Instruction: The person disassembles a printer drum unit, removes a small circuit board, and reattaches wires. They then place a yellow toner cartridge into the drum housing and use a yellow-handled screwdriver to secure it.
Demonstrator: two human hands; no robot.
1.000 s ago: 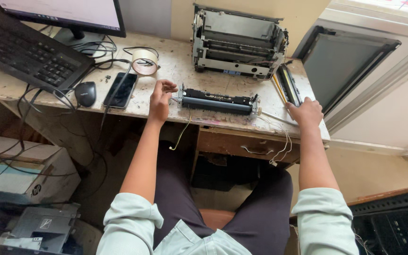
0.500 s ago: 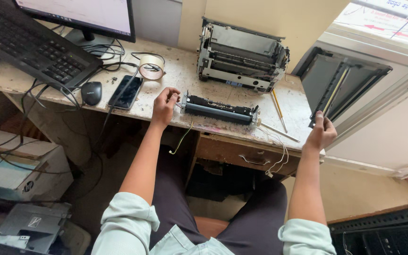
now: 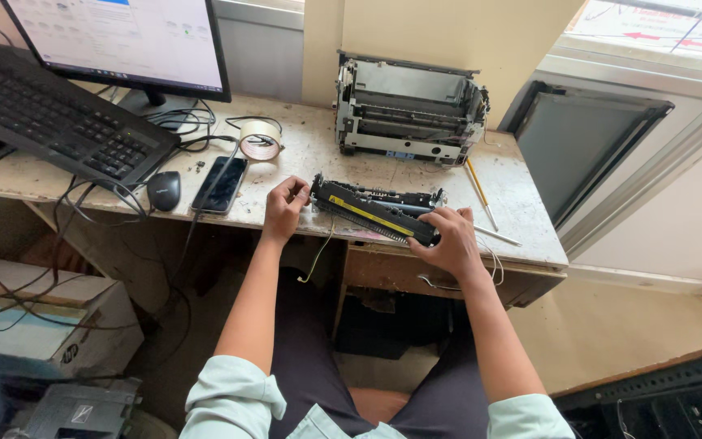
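right hand (image 3: 447, 240) closed over the right end of the long black roller unit (image 3: 375, 213), fingers wrapped on top, gripping it. left hand (image 3: 285, 207) at the unit's left end, fingers curled narrow and pinching that end; cannot tell exactly what part it pinches. unit lies across the front edge of the desk (image 3: 318, 154), spanning between both hands, slightly angled, yellow strip along its top face. thin wire hangs off the desk edge below the left hand. just right of the right hand: a pencil (image 3: 479, 190) and a thin rod (image 3: 497, 236) lying on the desk. left of the left hand: phone (image 3: 221, 184), then mouse (image 3: 163, 190). further back: tape roll (image 3: 260, 139), open printer frame (image 3: 409, 110) right behind the unit, apart from it. far left: keyboard (image 3: 54, 128), monitor (image 3: 119, 41).
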